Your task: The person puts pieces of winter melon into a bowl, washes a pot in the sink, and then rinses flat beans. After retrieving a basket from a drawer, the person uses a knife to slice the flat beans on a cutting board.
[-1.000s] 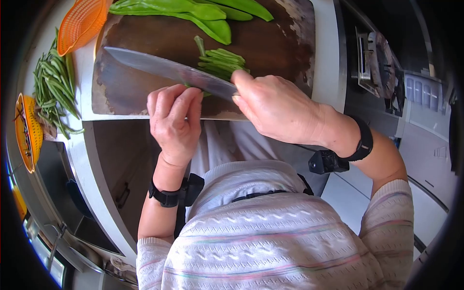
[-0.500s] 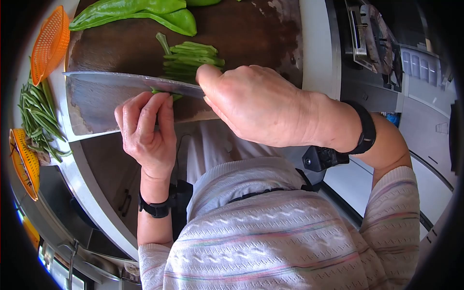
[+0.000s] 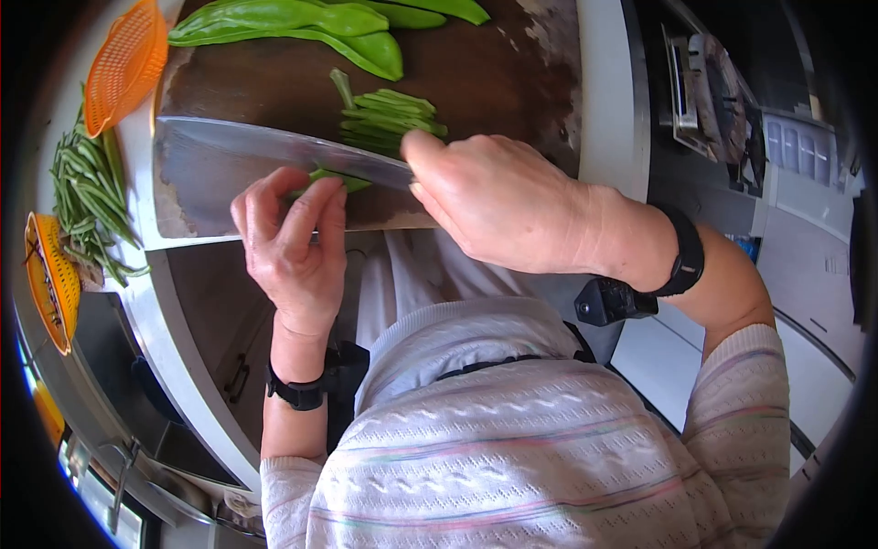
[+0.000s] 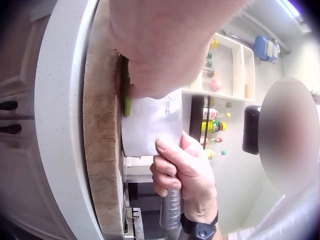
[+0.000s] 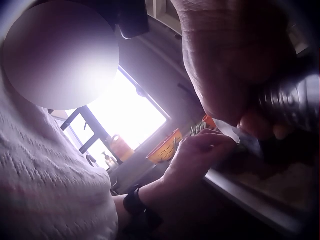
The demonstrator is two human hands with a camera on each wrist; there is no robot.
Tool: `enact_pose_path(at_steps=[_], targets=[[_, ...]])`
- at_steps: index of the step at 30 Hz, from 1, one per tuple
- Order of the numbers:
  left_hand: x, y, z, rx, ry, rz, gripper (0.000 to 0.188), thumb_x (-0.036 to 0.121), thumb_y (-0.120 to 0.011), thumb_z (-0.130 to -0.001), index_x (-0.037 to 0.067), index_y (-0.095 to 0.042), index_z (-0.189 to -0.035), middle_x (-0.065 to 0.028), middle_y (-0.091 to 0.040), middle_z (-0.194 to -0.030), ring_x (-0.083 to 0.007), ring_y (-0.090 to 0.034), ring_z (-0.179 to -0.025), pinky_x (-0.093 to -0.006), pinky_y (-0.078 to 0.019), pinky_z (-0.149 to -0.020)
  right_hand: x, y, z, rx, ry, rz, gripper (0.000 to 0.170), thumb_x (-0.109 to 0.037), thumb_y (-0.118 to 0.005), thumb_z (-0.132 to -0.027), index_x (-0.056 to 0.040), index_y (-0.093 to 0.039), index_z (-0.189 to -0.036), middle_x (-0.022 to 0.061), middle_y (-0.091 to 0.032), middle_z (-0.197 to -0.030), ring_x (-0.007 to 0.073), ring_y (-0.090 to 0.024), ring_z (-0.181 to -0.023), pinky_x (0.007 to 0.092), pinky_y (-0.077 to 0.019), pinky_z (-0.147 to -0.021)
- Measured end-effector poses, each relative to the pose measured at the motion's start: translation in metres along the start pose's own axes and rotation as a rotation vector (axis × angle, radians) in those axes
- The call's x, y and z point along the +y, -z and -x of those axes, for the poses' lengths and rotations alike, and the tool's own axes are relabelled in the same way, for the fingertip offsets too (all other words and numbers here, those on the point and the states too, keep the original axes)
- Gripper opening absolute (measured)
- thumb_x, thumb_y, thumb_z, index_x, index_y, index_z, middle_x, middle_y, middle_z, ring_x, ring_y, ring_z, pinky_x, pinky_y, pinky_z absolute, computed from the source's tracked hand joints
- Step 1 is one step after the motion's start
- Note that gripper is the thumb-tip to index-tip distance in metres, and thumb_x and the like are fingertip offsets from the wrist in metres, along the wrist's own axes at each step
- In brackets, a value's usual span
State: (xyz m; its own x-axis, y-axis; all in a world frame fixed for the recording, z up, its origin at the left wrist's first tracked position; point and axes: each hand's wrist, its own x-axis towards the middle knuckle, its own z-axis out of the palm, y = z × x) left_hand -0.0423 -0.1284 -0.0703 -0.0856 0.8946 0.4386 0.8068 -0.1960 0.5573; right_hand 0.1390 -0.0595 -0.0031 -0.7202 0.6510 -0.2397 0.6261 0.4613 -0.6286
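My right hand [image 3: 512, 201] grips a cleaver [image 3: 274, 146] by its ribbed metal handle [image 4: 171, 210], with the thumb against the blade. The broad blade stands on edge on the dark wooden cutting board [image 3: 229, 82], pointing left. My left hand [image 3: 294, 247], fingers bent, holds a green vegetable piece [image 3: 352, 181] at the board's near edge, right beside the blade; the fingers partly hide it. Thin cut green strips [image 3: 393, 114] lie in a small heap beyond the blade, with a pale stem piece [image 3: 341, 88] beside them. Large, long green peppers [image 3: 302, 27] lie along the board's far side.
An orange plastic basket [image 3: 128, 69] stands left of the board. Below it, green beans [image 3: 87, 188] are piled on the white counter [image 3: 617, 101]. A yellow basket [image 3: 53, 279] sits farther left, near the sink. A stove [image 3: 709, 110] is at the right.
The view shifts left and then partly back. The blade stays beside the left fingers, which now sit a little farther left along the green piece, so more of it shows.
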Motion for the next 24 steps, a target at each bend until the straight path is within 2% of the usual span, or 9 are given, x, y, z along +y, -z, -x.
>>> enact_pose_path(at_steps=[4, 8, 11, 13, 17, 24], targets=[[-0.002, -0.002, 0.002, 0.013, 0.043, 0.031, 0.017, 0.002, -0.073, -0.066, 0.010, -0.068, -0.081, -0.0046, -0.056, -0.084, -0.0240, -0.052, -0.082, -0.0334, -0.0463, -0.070, 0.001, 0.000, -0.001, -0.031, -0.011, 0.013, 0.016, -0.009, -0.052, -0.088, 0.0033, -0.042, -0.085, 0.0220, -0.055, -0.059, 0.0425, -0.057, -0.060, 0.0475, -0.0442, -0.053], [-0.002, -0.002, 0.002, 0.034, 0.040, 0.010, 0.014, 0.004, -0.074, -0.069, 0.008, -0.069, -0.082, -0.0047, -0.057, -0.084, -0.0213, -0.054, -0.082, -0.0308, -0.0469, -0.069, 0.000, 0.008, 0.002, -0.061, -0.049, -0.041, 0.017, -0.009, -0.050, -0.089, 0.0041, -0.040, -0.086, 0.0224, -0.054, -0.060, 0.0426, -0.056, -0.060, 0.0474, -0.0431, -0.052], [-0.002, -0.003, 0.003, 0.052, 0.036, 0.032, 0.015, 0.002, -0.073, -0.068, 0.008, -0.069, -0.081, -0.0045, -0.057, -0.084, -0.0221, -0.054, -0.082, -0.0311, -0.0469, -0.069, -0.003, 0.013, 0.007, -0.119, -0.117, -0.015, 0.016, -0.010, -0.049, -0.088, 0.0040, -0.043, -0.084, 0.0237, -0.058, -0.065, 0.0415, -0.060, -0.065, 0.0489, -0.0473, -0.059], [-0.002, -0.002, 0.003, 0.056, 0.033, 0.034, 0.015, 0.002, -0.073, -0.068, 0.008, -0.069, -0.081, -0.0047, -0.057, -0.084, -0.0221, -0.054, -0.081, -0.0310, -0.0470, -0.068, 0.000, 0.010, 0.010, -0.054, -0.083, 0.023, 0.018, -0.011, -0.051, -0.090, 0.0032, -0.040, -0.089, 0.0225, -0.054, -0.060, 0.0427, -0.056, -0.059, 0.0470, -0.0422, -0.051], [-0.005, -0.004, 0.004, 0.060, 0.009, 0.029, 0.015, 0.002, -0.073, -0.069, 0.009, -0.068, -0.082, -0.0045, -0.057, -0.084, -0.0215, -0.054, -0.079, -0.0305, -0.0473, -0.066, -0.003, 0.015, 0.014, -0.057, -0.113, -0.010, 0.018, -0.011, -0.051, -0.090, 0.0028, -0.039, -0.089, 0.0228, -0.053, -0.060, 0.0423, -0.056, -0.059, 0.0464, -0.0417, -0.050], [-0.004, -0.005, 0.005, 0.065, 0.014, 0.002, 0.015, 0.003, -0.073, -0.069, 0.010, -0.069, -0.082, -0.0037, -0.059, -0.084, -0.0206, -0.055, -0.080, -0.0300, -0.0477, -0.067, -0.007, 0.011, 0.016, -0.056, -0.061, 0.016, 0.018, -0.011, -0.050, -0.091, 0.0026, -0.039, -0.089, 0.0221, -0.053, -0.059, 0.0416, -0.056, -0.059, 0.0453, -0.0414, -0.049]])
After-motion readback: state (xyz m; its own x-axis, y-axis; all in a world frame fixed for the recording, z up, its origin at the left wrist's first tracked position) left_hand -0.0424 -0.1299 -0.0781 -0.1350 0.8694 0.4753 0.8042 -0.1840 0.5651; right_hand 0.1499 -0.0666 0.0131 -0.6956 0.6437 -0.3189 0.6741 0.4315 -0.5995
